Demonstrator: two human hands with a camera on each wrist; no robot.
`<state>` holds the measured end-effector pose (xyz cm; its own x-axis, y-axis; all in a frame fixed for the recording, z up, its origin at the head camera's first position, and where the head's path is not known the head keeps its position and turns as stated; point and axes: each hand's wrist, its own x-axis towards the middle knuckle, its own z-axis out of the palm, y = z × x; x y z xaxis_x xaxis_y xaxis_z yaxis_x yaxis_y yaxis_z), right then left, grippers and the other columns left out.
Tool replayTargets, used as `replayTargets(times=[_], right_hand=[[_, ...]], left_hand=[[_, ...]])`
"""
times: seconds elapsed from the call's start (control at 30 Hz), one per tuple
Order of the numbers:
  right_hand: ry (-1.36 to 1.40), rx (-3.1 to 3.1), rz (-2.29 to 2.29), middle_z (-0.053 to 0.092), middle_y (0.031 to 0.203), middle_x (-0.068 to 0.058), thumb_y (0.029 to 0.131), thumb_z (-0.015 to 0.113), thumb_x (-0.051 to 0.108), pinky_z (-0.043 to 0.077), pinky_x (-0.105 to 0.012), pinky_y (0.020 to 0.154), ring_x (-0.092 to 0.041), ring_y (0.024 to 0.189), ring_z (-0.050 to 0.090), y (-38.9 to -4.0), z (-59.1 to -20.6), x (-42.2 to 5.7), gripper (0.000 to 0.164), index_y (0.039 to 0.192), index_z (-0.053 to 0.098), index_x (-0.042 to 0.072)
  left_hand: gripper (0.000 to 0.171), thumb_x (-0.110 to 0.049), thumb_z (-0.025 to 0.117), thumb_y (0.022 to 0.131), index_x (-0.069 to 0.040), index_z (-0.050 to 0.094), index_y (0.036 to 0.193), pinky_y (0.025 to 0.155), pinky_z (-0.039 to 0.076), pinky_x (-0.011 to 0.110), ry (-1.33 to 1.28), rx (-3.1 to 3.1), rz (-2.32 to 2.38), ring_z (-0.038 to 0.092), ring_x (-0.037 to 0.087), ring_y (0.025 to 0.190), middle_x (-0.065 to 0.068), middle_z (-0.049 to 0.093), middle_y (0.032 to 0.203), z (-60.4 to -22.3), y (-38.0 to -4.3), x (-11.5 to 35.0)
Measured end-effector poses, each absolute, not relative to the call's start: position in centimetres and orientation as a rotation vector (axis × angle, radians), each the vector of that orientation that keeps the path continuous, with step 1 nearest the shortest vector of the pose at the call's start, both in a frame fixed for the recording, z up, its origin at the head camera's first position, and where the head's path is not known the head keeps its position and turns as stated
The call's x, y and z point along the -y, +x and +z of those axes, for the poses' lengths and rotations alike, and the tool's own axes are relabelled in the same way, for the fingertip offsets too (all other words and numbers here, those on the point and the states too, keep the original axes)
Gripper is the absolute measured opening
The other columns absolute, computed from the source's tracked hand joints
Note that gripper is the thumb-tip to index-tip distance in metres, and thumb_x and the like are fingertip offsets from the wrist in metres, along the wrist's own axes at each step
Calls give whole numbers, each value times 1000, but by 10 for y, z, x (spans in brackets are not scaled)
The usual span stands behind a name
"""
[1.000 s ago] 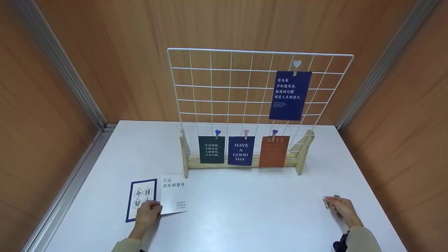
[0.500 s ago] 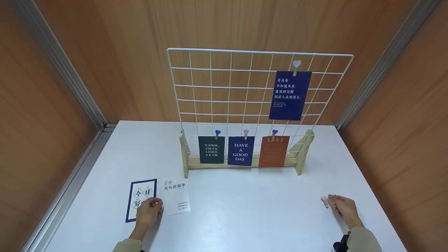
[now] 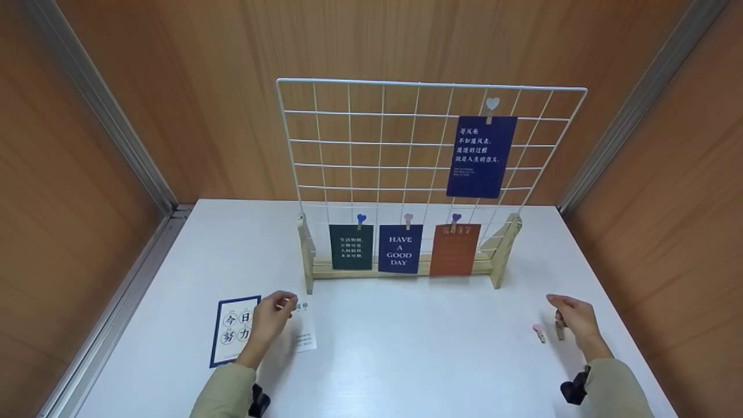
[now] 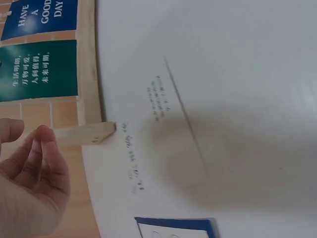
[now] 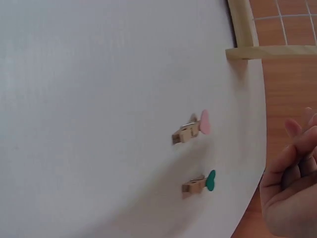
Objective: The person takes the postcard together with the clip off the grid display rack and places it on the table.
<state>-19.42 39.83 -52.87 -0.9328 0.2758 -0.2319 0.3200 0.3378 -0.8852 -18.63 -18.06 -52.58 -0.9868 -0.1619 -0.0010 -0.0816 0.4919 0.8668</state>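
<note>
My left hand (image 3: 271, 322) hovers over the white card (image 3: 306, 337), fingers loosely curled and holding nothing; in the head view it covers part of that card. To its left lies a blue-bordered card (image 3: 229, 334). My right hand (image 3: 580, 322), also loosely curled with nothing in it, is raised beside two small wooden clothespins. One has a pink heart (image 5: 205, 122), the other a green heart (image 5: 211, 180); both clothespins lie on the table in the right wrist view. From the head, my right hand hides the green clothespin's heart end.
A white wire grid (image 3: 380, 142) stands in a wooden base (image 3: 400, 273) at the back. Heart clothespins hold a green card (image 3: 352, 247), a blue card (image 3: 400, 249), an orange card (image 3: 454, 252) and a larger blue card (image 3: 482, 157) on it. Wooden panels enclose the white table (image 3: 406, 348).
My left hand has let go of the white card, which slid slightly right, and has risen forward over it. My right hand has left the clothespins on the table and moved up and forward.
</note>
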Motion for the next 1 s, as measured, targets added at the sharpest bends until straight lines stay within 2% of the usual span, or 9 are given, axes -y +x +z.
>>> replayTargets(times=[0.1, 0.13, 0.2, 0.33, 0.37, 0.4, 0.63, 1.0], right_hand=[[517, -2579, -1653, 49, 68, 1, 87, 54, 34, 43, -23, 56, -8, 58, 45, -198, -517, -398, 52, 117, 48, -8], [443, -2553, -1736, 49, 67, 0, 87, 55, 33, 42, -22, 55, -8, 57, 45, -207, -530, -410, 48, 115, 52, -5], [405, -2565, -1746, 50, 68, -2, 86, 55, 34, 43, -22, 55, -9, 57, 45, -210, -525, -410, 47, 114, 53, -5], [349, -2566, -1786, 51, 68, -2, 85, 56, 35, 43, -21, 55, -9, 56, 46, -213, -512, -406, 46, 112, 55, -3], [401, -2603, -1710, 51, 69, -3, 85, 56, 37, 44, -21, 56, -9, 57, 47, -206, -491, -391, 50, 114, 53, -4], [386, -2598, -1717, 51, 69, -2, 85, 56, 37, 44, -21, 56, -9, 57, 47, -206, -486, -389, 51, 114, 53, -4], [278, -2613, -1728, 50, 67, 1, 87, 53, 36, 44, -19, 56, -9, 58, 48, -212, -463, -376, 52, 117, 51, -6], [127, -2661, -1709, 51, 68, 0, 88, 52, 36, 44, -18, 57, -9, 58, 48, -222, -427, -360, 50, 116, 52, -5]], left_hand=[[16, -10, 54, 87, 1, 61, 96, 56, 44, 26, 119, 2634, -1538, 56, 20, 66, 6, 58, 75, -513, -194, 171], [16, -10, 54, 87, 1, 61, 96, 56, 44, 26, 81, 2626, -1539, 56, 21, 67, 6, 58, 76, -509, -196, 168], [16, -10, 54, 87, 1, 61, 96, 55, 45, 26, 25, 2618, -1540, 56, 22, 67, 7, 58, 76, -502, -198, 162], [15, -12, 54, 88, -1, 62, 95, 56, 45, 26, -32, 2612, -1546, 55, 19, 67, 4, 58, 76, -490, -202, 150], [15, -12, 54, 88, -2, 62, 94, 56, 45, 26, -43, 2613, -1545, 54, 18, 67, 4, 58, 76, -487, -202, 147], [14, -12, 54, 88, -2, 62, 94, 57, 45, 26, -62, 2611, -1543, 54, 17, 67, 3, 57, 76, -484, -203, 144], [17, -14, 55, 87, -1, 62, 96, 61, 46, 28, -227, 2558, -1551, 54, 15, 68, 2, 58, 78, -467, -209, 128], [16, -16, 56, 86, -4, 63, 95, 65, 45, 29, -316, 2529, -1548, 54, 16, 73, 1, 59, 81, -434, -220, 111]])
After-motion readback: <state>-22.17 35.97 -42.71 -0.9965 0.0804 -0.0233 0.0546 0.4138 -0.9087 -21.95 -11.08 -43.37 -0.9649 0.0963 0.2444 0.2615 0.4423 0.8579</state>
